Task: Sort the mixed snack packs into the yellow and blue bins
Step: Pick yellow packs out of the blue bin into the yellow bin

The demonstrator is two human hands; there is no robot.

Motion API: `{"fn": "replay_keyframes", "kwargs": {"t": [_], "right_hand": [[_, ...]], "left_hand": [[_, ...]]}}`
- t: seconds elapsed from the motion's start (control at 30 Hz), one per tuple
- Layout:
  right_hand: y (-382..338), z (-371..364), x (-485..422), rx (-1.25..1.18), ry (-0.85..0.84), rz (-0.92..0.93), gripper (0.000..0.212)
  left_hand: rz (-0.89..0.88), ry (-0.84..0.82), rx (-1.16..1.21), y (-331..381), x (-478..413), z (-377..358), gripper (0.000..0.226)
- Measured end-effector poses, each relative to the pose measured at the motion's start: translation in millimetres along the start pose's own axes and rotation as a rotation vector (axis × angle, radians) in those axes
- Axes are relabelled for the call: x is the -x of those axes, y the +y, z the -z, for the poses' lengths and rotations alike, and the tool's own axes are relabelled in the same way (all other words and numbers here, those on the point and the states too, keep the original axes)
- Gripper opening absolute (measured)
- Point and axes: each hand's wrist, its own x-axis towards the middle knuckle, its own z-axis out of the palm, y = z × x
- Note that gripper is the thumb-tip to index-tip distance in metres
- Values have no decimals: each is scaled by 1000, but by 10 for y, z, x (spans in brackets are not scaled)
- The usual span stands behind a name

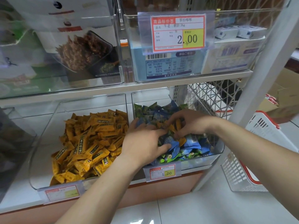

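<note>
- bare white floor tile (202, 207) lies below the shelf lip.
- a price tag (162, 172) clips to the front of the clear right bin (220, 147), which is full of blue packs (192, 143).
- left hand (142, 143) lies spread on the blue packs, thumb pressing one.
- right hand (189, 125) pinches stray yellow packs (175, 125) among them.
- left bin (40, 143), touching the right bin, holds the yellow pile (87, 143).
- white basket (258, 167) stands right of the slanted post (258, 78).
- upper shelf edge (97, 91) overhangs both bins.

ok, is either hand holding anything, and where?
Right hand pinches a yellow pack among the blue packs, fingers over its top, thumb below. Left hand lies on the blue packs; grip cannot be told.
</note>
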Motion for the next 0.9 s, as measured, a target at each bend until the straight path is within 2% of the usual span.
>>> {"fn": "replay_keyframes", "kwargs": {"t": [0.07,0.13,0.2,0.27,0.33,0.4,0.53,0.67,0.73,0.77,0.87,0.9], "right_hand": [[-49,58,10,17,126,-6,38],[-106,113,27,-43,321,-8,37],[-171,127,57,-197,446,26,37],[-275,77,96,-329,481,77,37],[-396,-30,103,-448,459,150,38],[-502,-159,82,-595,427,200,38],[-627,-288,46,-890,337,177,33],[-632,-263,50,-1083,55,177,37],[-579,-166,9,-999,-41,165,42],[-537,-106,-38,-909,-5,141,39],[-345,27,-230,-458,309,56,16],[-271,21,-304,-281,330,54,13]], "left_hand": [[-11,-10,8,-7,-5,9,61],[-13,14,70,-12,-8,34,53],[43,139,238,-25,-24,67,47],[148,213,455,-22,-57,99,60],[190,202,649,12,-81,127,74],[185,221,766,70,-86,150,75],[187,288,780,39,-106,144,60],[207,348,803,-57,-122,218,43],[224,365,805,-135,-122,255,41],[250,368,799,-196,-122,267,43],[353,351,763,-402,-100,292,46],[367,340,758,-459,-84,296,46]]}}
